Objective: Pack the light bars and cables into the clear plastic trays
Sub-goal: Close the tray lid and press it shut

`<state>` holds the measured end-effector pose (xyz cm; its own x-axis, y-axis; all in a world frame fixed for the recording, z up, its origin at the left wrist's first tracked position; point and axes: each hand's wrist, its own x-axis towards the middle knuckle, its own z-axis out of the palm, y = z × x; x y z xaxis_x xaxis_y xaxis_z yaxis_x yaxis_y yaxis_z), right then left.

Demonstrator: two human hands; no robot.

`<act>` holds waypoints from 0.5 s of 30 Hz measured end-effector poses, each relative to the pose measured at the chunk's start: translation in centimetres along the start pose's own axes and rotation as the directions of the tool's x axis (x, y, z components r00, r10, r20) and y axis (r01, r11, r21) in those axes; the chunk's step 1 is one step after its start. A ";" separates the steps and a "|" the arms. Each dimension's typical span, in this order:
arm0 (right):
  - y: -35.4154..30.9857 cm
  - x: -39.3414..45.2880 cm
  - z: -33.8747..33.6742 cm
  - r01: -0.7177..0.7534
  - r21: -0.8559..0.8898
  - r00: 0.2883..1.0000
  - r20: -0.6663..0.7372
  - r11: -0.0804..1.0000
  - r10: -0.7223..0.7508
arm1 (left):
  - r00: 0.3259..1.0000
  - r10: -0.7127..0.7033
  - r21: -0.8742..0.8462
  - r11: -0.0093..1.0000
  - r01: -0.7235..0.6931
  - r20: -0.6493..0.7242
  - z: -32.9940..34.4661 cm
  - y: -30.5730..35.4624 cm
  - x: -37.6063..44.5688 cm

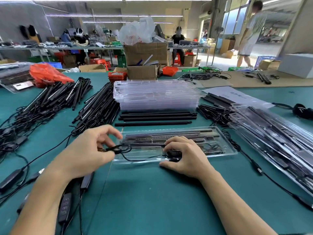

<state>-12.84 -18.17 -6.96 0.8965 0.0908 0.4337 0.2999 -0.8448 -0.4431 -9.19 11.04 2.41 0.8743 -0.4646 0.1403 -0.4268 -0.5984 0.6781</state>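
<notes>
1 head cam, wide-angle, looks fwd and down, close over green table (152,192); background probably blurred.

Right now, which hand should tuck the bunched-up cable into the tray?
Probably the left hand: it already pinches the cable bundle at the clear tray's left end. The right hand is busy pressing a black part inside.

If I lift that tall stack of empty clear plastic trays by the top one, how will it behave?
The stack of empty clear plastic trays is probably light, being thin-walled. Likely the top tray lifts alone, since they only look nested. The glossy surface may be slippery.
</notes>
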 end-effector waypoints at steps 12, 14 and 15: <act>0.3 0.0 0.2 -0.005 -0.003 1.000 0.000 1.000 0.005 | 0.965 0.229 -0.360 0.917 -0.172 0.124 2.5 1.6 3.4; 0.3 0.0 0.2 -0.010 -0.011 1.000 0.000 1.000 0.010 | 0.985 0.117 -0.138 0.981 -0.134 -0.128 2.5 1.4 3.6; 0.3 0.0 0.1 -0.013 -0.009 1.000 -0.003 1.000 0.013 | 0.965 0.061 -0.064 0.995 -0.080 -0.256 2.3 1.3 3.6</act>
<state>-12.76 -18.35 -7.20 0.8992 0.0782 0.4306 0.2854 -0.8506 -0.4416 -7.13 7.04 2.14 0.8768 -0.3172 0.3614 -0.4793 -0.5164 0.7097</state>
